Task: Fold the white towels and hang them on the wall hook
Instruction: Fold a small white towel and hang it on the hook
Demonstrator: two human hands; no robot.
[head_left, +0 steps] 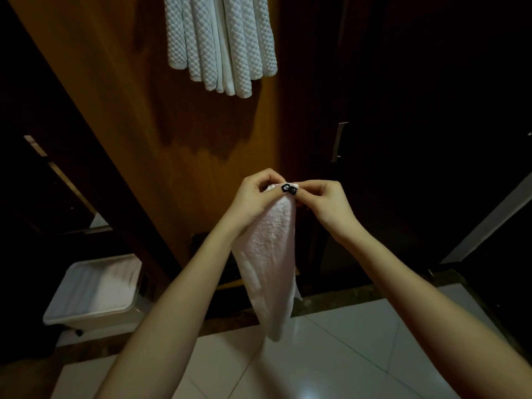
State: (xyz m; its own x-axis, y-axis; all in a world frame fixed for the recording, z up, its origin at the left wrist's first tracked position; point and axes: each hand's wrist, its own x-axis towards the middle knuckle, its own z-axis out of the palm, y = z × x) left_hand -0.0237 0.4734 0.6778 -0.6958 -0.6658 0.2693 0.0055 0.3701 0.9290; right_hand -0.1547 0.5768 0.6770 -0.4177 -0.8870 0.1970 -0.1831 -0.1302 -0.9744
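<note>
White towel (267, 254) folding looked to be the step in hand: it hung as a narrow strip in mid-air, below the hung towels (221, 44) on the wooden wall. The left hand (253, 197) pinched its top edge with fingers curled, and the right hand (322, 203) pinched the same edge just beside it — both arms reached forward, hands almost touching. Next, by my judgement, the strip needed lifting to the hook — which lay out of view above.
</note>
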